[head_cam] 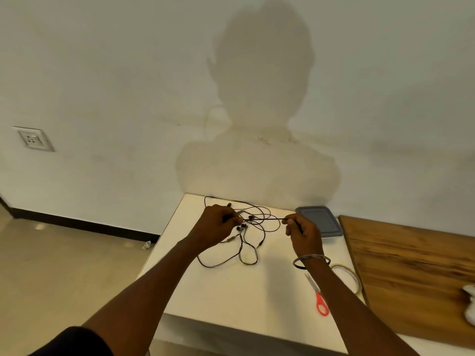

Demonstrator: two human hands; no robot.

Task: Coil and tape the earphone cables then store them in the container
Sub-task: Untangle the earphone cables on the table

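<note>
A tangle of black earphone cables point(253, 253) lies on the white table point(231, 291), with earbuds near the middle. My left hand point(218, 224) pinches one end of a cable stretch. My right hand point(303, 232) pinches the other end, so the strand runs taut between them above the tangle. A grey lidded container point(321, 222) sits at the table's far right, just behind my right hand. A roll of clear tape point(347, 276) lies beside my right forearm.
Red-handled scissors point(318, 296) lie near the table's right edge, partly under my right arm. A wooden board point(411, 273) adjoins the table on the right, with a white object point(470, 304) on it. The wall stands directly behind the table; floor lies to the left.
</note>
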